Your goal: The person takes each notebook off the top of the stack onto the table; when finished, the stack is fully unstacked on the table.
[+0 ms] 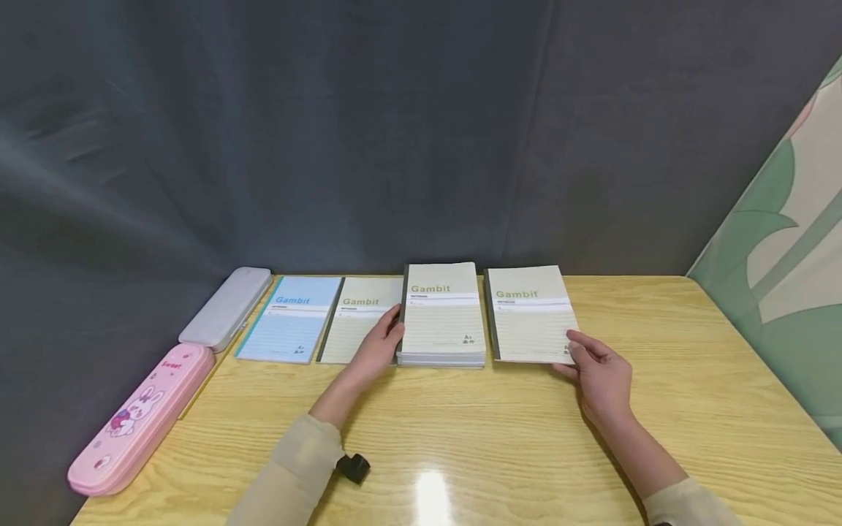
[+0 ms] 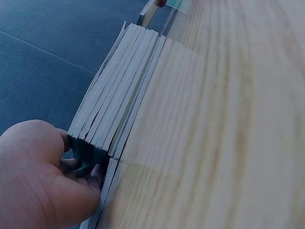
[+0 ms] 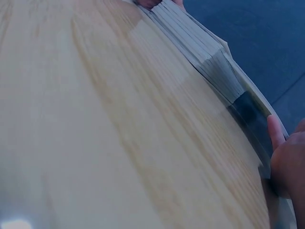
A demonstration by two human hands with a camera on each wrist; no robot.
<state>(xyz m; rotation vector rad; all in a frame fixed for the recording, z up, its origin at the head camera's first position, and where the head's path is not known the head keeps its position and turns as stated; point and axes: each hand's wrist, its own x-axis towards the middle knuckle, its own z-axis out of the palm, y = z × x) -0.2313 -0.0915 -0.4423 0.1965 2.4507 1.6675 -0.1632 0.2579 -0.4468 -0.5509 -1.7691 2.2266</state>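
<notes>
A stack of notebooks (image 1: 442, 321) with cream covers lies near the table's back edge, its page edges (image 2: 107, 90) facing the left wrist camera. My left hand (image 1: 375, 352) touches the dark spine side of this stack with its fingers and thumb. To the right, a single cream notebook (image 1: 531, 314) is pinched at its near right corner by my right hand (image 1: 601, 376), thumb on the cover. That notebook appears tilted and raised over a dark shadow in the right wrist view. Left of the stack lie another cream notebook (image 1: 349, 329), partly behind my left hand, and a blue notebook (image 1: 289, 321).
A pink pencil case (image 1: 141, 420) with a rabbit picture and a pale grey case (image 1: 225, 308) lie along the table's left edge. Behind the wooden table (image 1: 500, 438) hangs a dark curtain (image 1: 421, 131). A leaf-patterned surface (image 1: 789, 277) borders the right side.
</notes>
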